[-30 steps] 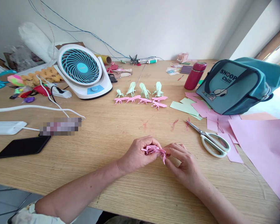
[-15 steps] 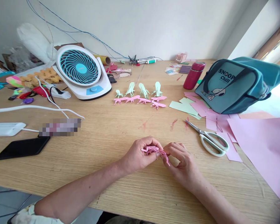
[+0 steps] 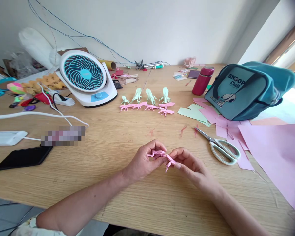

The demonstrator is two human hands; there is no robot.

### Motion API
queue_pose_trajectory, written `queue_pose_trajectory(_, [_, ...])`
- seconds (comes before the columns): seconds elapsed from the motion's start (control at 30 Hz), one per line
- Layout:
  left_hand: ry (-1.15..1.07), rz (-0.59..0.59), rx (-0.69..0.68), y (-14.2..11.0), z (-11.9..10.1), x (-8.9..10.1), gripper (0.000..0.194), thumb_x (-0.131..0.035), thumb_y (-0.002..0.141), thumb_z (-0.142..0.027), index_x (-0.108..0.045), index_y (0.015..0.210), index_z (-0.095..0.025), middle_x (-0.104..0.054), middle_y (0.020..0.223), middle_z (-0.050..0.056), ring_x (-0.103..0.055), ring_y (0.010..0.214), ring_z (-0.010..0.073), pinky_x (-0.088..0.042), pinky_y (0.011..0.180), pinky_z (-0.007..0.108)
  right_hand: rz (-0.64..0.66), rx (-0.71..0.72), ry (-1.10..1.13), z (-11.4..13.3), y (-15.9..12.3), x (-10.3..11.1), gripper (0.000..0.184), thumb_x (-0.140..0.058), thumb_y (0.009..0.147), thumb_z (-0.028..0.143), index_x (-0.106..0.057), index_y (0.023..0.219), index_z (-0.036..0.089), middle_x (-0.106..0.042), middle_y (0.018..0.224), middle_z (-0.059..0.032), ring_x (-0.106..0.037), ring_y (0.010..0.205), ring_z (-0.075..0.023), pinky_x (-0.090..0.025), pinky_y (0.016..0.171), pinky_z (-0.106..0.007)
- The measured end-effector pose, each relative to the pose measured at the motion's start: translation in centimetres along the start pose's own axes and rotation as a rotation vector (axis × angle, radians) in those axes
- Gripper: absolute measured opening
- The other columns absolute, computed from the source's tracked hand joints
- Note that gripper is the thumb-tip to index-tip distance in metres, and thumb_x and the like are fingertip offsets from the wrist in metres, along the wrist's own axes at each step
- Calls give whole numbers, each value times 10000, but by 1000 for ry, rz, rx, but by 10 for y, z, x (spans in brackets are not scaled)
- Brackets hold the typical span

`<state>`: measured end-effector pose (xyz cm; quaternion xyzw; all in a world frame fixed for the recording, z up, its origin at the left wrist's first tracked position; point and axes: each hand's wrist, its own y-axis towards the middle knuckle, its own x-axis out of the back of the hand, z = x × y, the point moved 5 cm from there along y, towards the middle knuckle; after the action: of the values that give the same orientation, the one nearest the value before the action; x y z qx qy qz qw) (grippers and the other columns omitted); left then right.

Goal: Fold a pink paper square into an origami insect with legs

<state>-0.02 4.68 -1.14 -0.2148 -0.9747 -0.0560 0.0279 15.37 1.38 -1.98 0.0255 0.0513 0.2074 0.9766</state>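
Note:
A pink origami insect (image 3: 170, 160) with thin folded legs is held above the table, near its front edge. My left hand (image 3: 145, 162) is closed around its left part, thumb below and fingers curled over the top. At its right end, my right hand (image 3: 193, 167) pinches the paper between thumb and fingers. Part of the figure is hidden by the left fingers. Farther back stand several finished-looking pink origami insects (image 3: 151, 107) in a row, with several pale green origami insects (image 3: 151, 96) behind them.
Scissors (image 3: 221, 149) lie to the right, beside pink paper sheets (image 3: 272, 154) and green paper pieces (image 3: 193, 113). Behind are a red flask (image 3: 203, 81) and a teal bag (image 3: 243, 91). A fan (image 3: 88, 78), cables and a black phone (image 3: 23, 158) are on the left.
The right thumb and fingers have shifted their hold on the figure's right end, and the thumb now shows more. The figure's right part has turned, with legs pointing down. The view tilted slightly.

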Motion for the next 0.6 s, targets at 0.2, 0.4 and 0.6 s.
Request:
queue_pose_trajectory(0.2, [-10,70,13,-1,0,-2,269,-754,819,-310,-572,926,-143,-561,799,-10,-521,697,88,-420,639,192,-45,-75,145,-6,4,1,227,-721,870,396,-640,963,205,-698,885,-35,-645,828,-150,-520,787,-277])
queue_pose_trajectory(0.4, [-279,171,160,2,6,-2,539,-814,729,-520,-586,1039,-143,-539,866,1,-492,752,101,-393,677,201,-126,-78,49,-2,2,14,309,-746,828,470,-678,962,200,-705,857,-48,-646,783,-167,-538,751,-298])
queue_pose_trajectory(0.6, [-630,121,362,6,24,3,548,-599,884,-609,-702,1081,-108,-636,918,79,-560,787,124,-427,695,217,-196,-66,-20,3,-2,30,307,-739,836,461,-693,988,198,-717,906,-61,-659,810,-168,-551,768,-292])
